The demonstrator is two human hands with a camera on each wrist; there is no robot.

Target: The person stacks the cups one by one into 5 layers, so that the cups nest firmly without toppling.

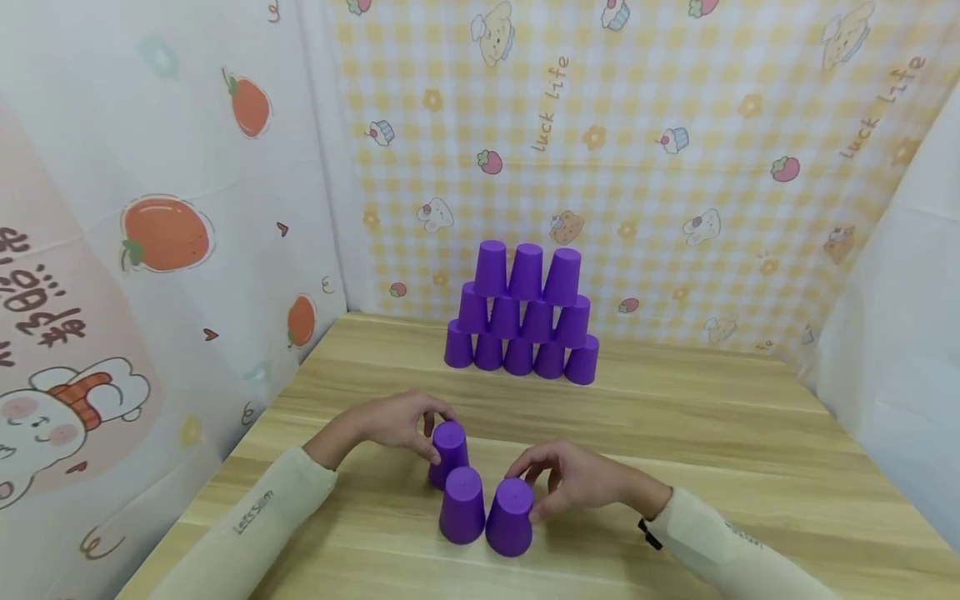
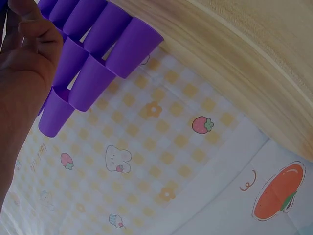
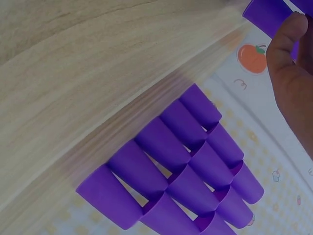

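Observation:
Three purple cups stand upside down near the front of the table. My left hand (image 1: 405, 423) grips the rear left cup (image 1: 451, 454), thumb on its near side and fingers over the far side. Around the front right cup (image 1: 510, 521) curl the fingers and thumb of my right hand (image 1: 581, 479). Between these two, the front middle cup (image 1: 462, 508) is untouched, close beside the right one. In the right wrist view, the right thumb (image 3: 291, 29) lies against a purple cup (image 3: 269, 17). The left wrist view shows the left hand (image 2: 29, 44) only partly, at the edge.
Farther back stands a stepped stack of upside-down purple cups (image 1: 519, 357) in three rows, with three cups on top. The wood-grain table (image 1: 675, 400) meets a yellow checked cloth (image 1: 637, 192) behind and a white printed cloth (image 1: 247, 183) at the left.

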